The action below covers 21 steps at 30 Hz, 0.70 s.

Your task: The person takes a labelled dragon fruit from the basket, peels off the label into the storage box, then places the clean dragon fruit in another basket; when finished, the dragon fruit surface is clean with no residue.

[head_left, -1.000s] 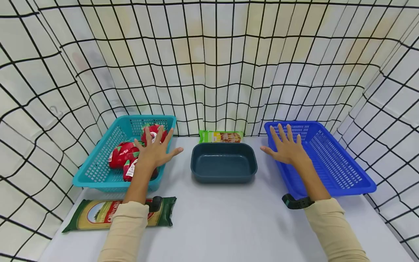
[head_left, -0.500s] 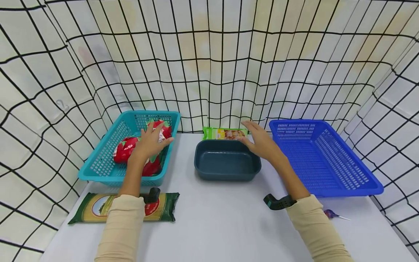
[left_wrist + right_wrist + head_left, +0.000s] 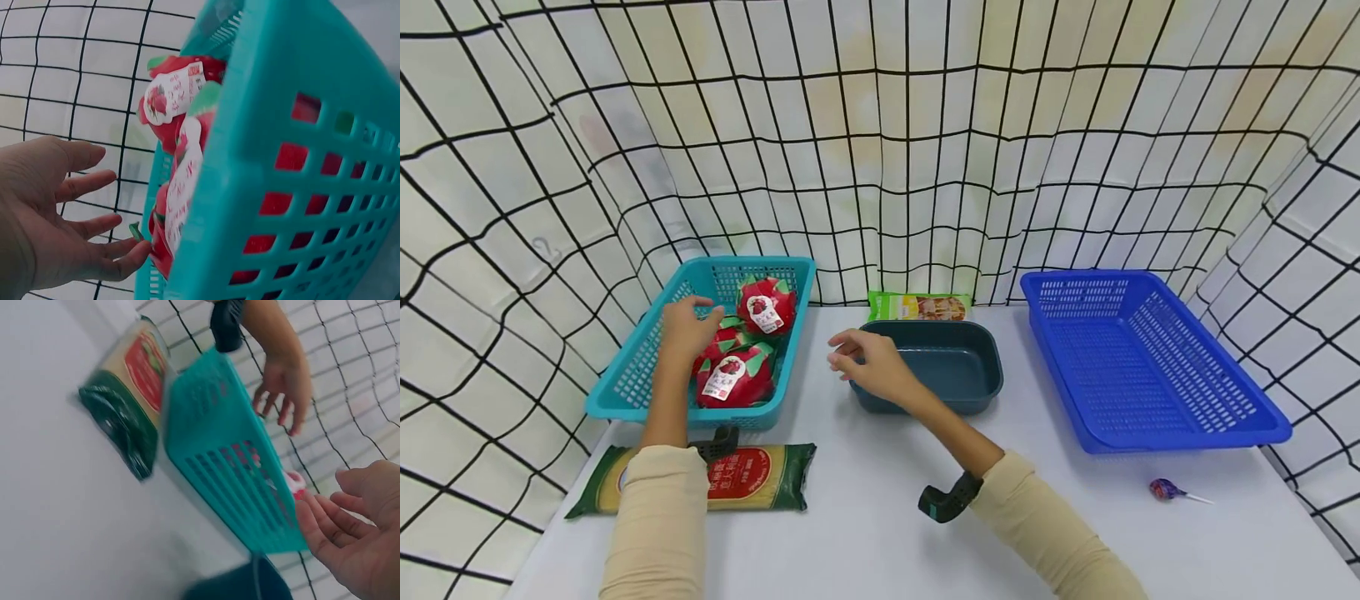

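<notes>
In the head view my left hand (image 3: 688,333) is over the left side of a turquoise basket (image 3: 613,400). Wrapped red dragon fruits lie inside: one (image 3: 766,306) at the back, one (image 3: 737,377) in front, one partly covered between them. The left wrist view has the left hand (image 3: 69,219) with loosely bent, spread fingers; a fingertip lies close to a dragon fruit (image 3: 175,206), contact unclear. My right hand (image 3: 876,362) hangs above the left rim of a dark blue-green dish (image 3: 955,367), holding nothing. Its fingers (image 3: 331,534) are relaxed in the right wrist view.
A blue basket (image 3: 1150,375) stands at the right, with a lollipop (image 3: 1165,490) in front of it. Behind the dish lies a green packet (image 3: 917,307). A spaghetti pack (image 3: 760,477) lies before the turquoise basket. Black netting (image 3: 925,183) surrounds the table.
My right hand has travelled left from the blue basket, across the dish, to its left rim. The left hand has shifted left over the turquoise basket, uncovering more fruit. The lollipop has come into view.
</notes>
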### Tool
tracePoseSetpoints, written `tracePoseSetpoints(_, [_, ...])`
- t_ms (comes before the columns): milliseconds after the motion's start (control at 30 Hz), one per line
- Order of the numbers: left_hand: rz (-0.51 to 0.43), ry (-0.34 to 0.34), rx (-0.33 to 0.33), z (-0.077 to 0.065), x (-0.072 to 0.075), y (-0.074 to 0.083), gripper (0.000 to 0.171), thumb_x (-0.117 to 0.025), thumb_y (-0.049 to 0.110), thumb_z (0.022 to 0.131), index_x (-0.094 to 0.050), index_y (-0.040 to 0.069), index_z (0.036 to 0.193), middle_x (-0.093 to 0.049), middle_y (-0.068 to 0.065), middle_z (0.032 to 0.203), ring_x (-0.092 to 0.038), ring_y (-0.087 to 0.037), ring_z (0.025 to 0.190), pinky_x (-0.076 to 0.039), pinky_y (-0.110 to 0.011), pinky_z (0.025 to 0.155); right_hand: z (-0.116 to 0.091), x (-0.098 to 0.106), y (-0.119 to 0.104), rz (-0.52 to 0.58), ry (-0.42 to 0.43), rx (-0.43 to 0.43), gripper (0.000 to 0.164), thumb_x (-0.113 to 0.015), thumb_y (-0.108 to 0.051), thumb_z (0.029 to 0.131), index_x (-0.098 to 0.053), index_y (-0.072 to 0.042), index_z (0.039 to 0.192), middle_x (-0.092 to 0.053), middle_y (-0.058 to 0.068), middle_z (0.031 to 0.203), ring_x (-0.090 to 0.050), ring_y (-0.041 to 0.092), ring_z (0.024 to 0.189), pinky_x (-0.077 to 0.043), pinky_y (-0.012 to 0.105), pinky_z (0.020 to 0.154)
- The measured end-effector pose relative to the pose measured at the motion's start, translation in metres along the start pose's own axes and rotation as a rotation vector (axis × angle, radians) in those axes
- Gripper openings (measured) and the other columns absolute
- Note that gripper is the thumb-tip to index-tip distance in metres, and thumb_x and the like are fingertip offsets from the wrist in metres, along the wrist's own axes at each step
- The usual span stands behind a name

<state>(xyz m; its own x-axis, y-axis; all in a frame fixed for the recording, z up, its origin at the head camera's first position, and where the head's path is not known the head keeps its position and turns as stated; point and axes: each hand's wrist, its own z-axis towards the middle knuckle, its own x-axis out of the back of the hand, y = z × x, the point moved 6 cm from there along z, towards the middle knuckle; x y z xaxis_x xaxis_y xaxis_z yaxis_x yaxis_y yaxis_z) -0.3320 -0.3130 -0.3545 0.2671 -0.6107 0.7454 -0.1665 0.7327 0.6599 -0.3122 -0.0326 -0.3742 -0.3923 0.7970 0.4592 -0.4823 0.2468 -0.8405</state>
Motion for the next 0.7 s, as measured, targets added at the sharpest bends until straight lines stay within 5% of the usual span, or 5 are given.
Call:
tracePoseSetpoints(100, [0.002, 0.031, 0.109, 0.002, 0.004, -0.015, 0.051, -0.043, 0.028, 0.103, -0.044, -0.008, 0.138, -0.038, -0.036, 0.14, -0.044, -0.045, 0.115, -0.046, -0.053, 0.088, 0.005, -0.029, 0.003, 0.168, -0.052, -0.14, 0.029, -0.061, -0.013, 0.096, -0.06, 0.003, 0.12, -0.07, 0.021, 0.103, -0.071, 0.033, 0.093, -0.061, 0.033, 0.075])
tracePoseSetpoints(233, [0.06, -0.024, 0.199, 0.006, 0.009, -0.032, 0.058, -0.038, 0.035, 0.103, -0.038, -0.009, 0.141, -0.038, -0.037, 0.142, -0.037, -0.049, 0.132, -0.039, -0.058, 0.106, 0.009, -0.059, 0.009, 0.385, -0.086, -0.346, 0.034, -0.063, -0.015, 0.096, -0.056, 0.004, 0.123, -0.069, 0.02, 0.105, -0.068, 0.038, 0.103, -0.058, 0.045, 0.083])
tracePoseSetpoints(333, [0.109, -0.136, 0.211, 0.008, 0.011, -0.042, 0.067, -0.032, 0.042, 0.103, -0.03, -0.011, 0.144, -0.031, -0.039, 0.145, -0.033, -0.053, 0.134, -0.037, -0.061, 0.108, 0.011, -0.074, 0.013, 0.506, -0.086, -0.46, 0.036, -0.064, -0.017, 0.095, -0.054, 0.003, 0.123, -0.069, 0.016, 0.103, -0.07, 0.032, 0.1, -0.058, 0.043, 0.084])
tracePoseSetpoints(500, [0.17, -0.368, 0.141, 0.009, 0.013, -0.054, 0.083, -0.021, 0.055, 0.102, -0.016, -0.015, 0.146, -0.018, -0.044, 0.147, -0.026, -0.059, 0.133, -0.034, -0.066, 0.106, 0.011, -0.089, 0.02, 0.654, -0.073, -0.569, 0.032, -0.066, -0.014, 0.094, -0.053, -0.001, 0.12, -0.069, 0.01, 0.095, -0.07, 0.016, 0.079, -0.06, 0.034, 0.077])
tracePoseSetpoints(700, [0.011, -0.561, 0.175, 0.012, 0.008, -0.07, 0.095, -0.01, 0.066, 0.096, 0.007, -0.01, 0.15, -0.004, -0.043, 0.151, -0.014, -0.061, 0.138, -0.033, -0.067, 0.107, 0.011, -0.095, 0.024, 0.785, -0.043, -0.613, 0.03, -0.067, -0.009, 0.092, -0.053, -0.003, 0.118, -0.066, 0.006, 0.085, -0.067, 0.012, 0.071, -0.059, 0.024, 0.065])
